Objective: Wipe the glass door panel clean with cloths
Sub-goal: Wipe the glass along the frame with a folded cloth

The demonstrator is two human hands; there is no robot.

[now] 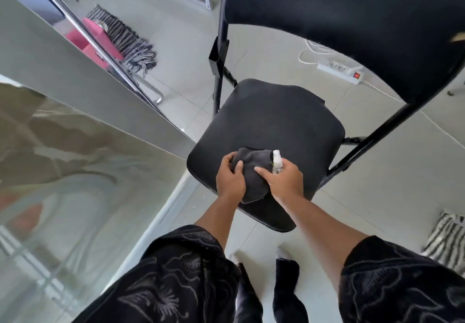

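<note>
Cloth and spray in hand at the chair, beside the glass.

The glass (63, 196) stands at the left, apart from both hands. The left hand (230, 179) curls round the edge of one grey cloth (251, 171) on one chair (271, 121), probably to lift it. The right hand (284, 181) grips one bottle (276, 162), thumb on the cloth, probably to carry both. No second cloth shows.

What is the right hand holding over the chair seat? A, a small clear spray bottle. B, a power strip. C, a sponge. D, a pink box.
A: the right hand has its grip round a small clear spray bottle, its thumb on the grey cloth that the left hand grips on the black chair seat.
</note>
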